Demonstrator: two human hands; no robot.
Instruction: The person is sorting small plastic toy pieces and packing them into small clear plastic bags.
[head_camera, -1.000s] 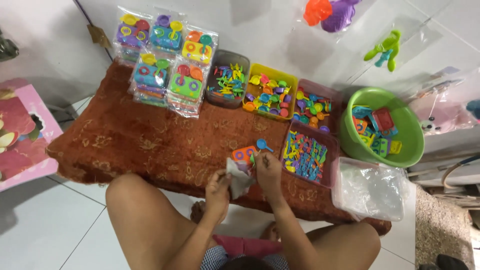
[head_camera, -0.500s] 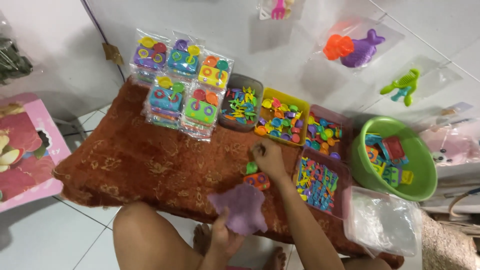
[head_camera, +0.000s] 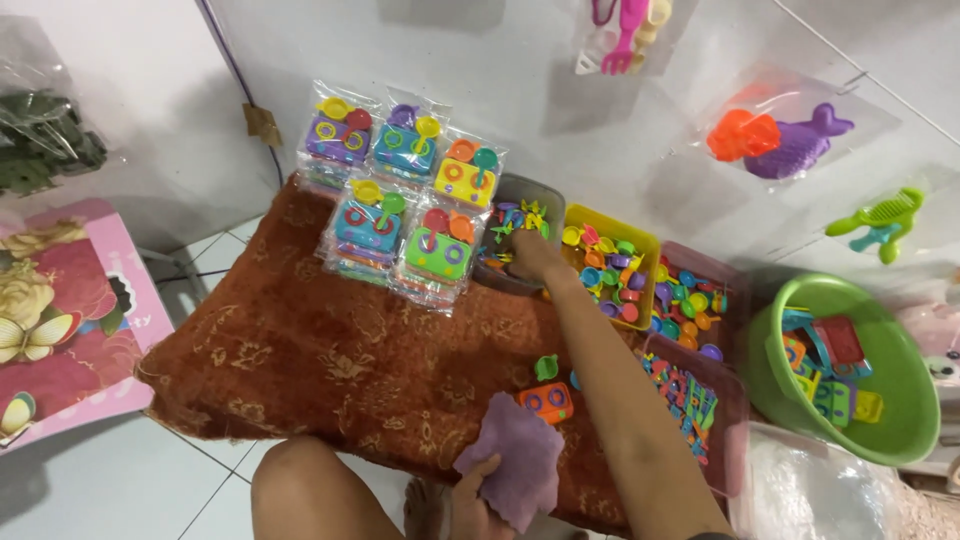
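Note:
My right hand (head_camera: 533, 258) reaches far forward into a grey tub (head_camera: 520, 190) of small coloured plastic cutlery; its fingers are down among the pieces and I cannot see whether they grip one. My left hand (head_camera: 473, 493) is close to my body and holds a purple cloth (head_camera: 513, 468) by its lower edge. Just beyond the cloth, on the brown patterned rug (head_camera: 300, 355), lies an orange toy stove (head_camera: 545, 402) with a green cup (head_camera: 545, 367) beside it.
Several bagged toy sets (head_camera: 395, 205) lie at the rug's far left. Right of the grey tub stand a yellow tub (head_camera: 640, 243), a pink tub (head_camera: 690, 300), a tray of coloured pieces (head_camera: 685, 395), a green basin (head_camera: 900, 400) and clear bags (head_camera: 810, 490). More packed toys hang on the wall.
My right hand left the orange stove and stretched forward into the grey tub. The left hand stayed near my body with the purple cloth. The view tilted up toward the wall.

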